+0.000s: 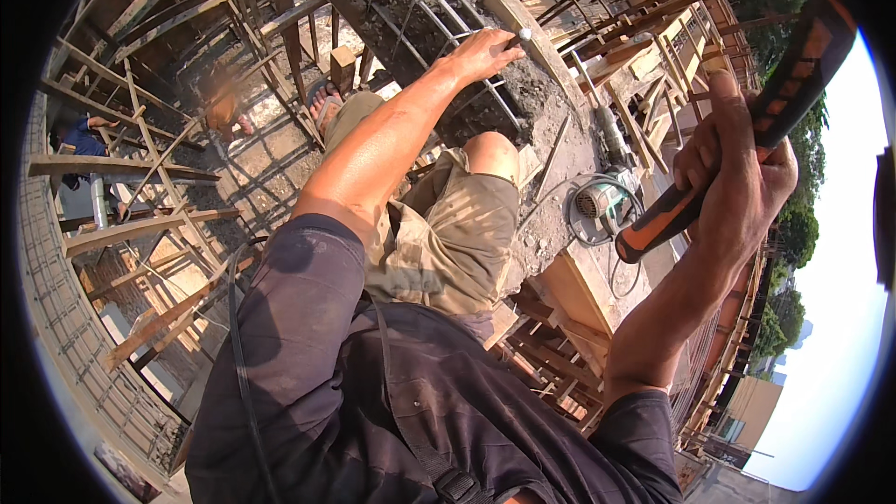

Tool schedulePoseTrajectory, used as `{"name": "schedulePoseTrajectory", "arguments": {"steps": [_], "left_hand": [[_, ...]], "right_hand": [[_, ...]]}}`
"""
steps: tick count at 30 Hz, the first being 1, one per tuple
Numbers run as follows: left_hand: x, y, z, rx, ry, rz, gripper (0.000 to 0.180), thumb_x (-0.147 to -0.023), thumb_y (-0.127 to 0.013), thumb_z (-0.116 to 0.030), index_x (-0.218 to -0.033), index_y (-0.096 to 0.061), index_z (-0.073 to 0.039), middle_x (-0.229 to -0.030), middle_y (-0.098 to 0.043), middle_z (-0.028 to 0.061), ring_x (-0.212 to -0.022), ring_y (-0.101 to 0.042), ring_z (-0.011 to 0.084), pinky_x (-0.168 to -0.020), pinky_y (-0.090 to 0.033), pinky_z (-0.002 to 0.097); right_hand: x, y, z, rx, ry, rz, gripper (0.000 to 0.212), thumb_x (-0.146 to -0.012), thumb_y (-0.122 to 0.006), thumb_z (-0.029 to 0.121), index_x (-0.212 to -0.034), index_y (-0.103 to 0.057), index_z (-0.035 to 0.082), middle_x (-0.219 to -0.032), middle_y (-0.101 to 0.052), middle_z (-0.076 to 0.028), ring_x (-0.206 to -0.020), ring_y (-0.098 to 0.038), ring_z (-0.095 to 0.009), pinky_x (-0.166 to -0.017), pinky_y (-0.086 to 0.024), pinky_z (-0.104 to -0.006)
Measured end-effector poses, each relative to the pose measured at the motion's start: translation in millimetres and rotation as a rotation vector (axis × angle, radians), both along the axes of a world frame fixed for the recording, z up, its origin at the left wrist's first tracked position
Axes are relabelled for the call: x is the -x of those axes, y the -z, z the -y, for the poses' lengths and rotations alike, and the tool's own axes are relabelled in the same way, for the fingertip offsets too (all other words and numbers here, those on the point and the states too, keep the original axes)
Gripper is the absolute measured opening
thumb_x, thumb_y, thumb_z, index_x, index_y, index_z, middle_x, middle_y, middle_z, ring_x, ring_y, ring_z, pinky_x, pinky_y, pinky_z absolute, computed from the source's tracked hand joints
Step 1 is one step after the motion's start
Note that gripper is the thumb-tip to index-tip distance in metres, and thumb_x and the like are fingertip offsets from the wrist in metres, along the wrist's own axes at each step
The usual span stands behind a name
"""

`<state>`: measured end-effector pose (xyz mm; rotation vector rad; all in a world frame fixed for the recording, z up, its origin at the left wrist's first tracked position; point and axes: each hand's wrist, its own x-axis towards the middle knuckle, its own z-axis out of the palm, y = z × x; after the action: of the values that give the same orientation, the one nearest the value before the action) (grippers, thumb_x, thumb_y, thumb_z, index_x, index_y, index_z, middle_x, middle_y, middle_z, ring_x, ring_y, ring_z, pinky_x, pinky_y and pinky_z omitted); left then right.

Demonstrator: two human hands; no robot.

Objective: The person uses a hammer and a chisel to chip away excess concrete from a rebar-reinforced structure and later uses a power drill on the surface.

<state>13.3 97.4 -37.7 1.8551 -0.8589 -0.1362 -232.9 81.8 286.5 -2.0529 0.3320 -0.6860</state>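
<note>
My left hand (481,58) reaches forward over the rough concrete (551,93) and rebar. Its fingers are closed around what looks like a chisel (525,35); only the bright, rounded end shows, the rest being hidden by the hand and the angle. Raised at the right, my right hand (737,168) grips a hammer (653,222) by its black and orange handle. The hammer's upper end runs toward the dark rim of the picture, and its head cannot be made out. Exposed steel bars (439,9) line the concrete beside my left hand.
A green and grey power tool (602,201) with a coiled cable lies on the concrete ledge to the right. Timber props (289,28) and planks surround a drop at the left, where another person (84,140) is partly visible. My sandalled foot (325,103) rests below.
</note>
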Motion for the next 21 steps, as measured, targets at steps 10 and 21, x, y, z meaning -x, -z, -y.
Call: {"name": "schedulePoseTrajectory", "arguments": {"steps": [10, 21], "left_hand": [[21.4, -25.9, 3.8, -0.066, 0.104, -0.098, 0.044, -0.095, -0.059, -0.044, -0.105, -0.065, -0.001, -0.088, -0.068, 0.0195, -0.084, -0.065, 0.0341, -0.075, -0.047, 0.0473], [5.6, -3.5, 1.6, 0.010, 0.039, -0.070, 0.040, -0.094, -0.062, -0.041, -0.100, -0.067, -0.002, -0.086, -0.068, 0.0193, -0.084, -0.066, 0.0323, -0.077, -0.047, 0.0451]], "right_hand": [[2.6, 157.2, 71.4, 0.248, 0.162, -0.598, 0.034, -0.090, -0.064, 0.025, -0.067, -0.054, 0.002, -0.058, -0.052, -0.002, -0.050, -0.047, -0.009, -0.050, -0.041, -0.0315], [13.5, -65.8, 35.2, -0.030, -0.200, 0.203, 0.033, -0.099, -0.055, 0.019, -0.068, -0.050, 0.007, -0.055, -0.041, 0.003, -0.047, -0.043, -0.006, -0.046, -0.036, -0.0241]]}}
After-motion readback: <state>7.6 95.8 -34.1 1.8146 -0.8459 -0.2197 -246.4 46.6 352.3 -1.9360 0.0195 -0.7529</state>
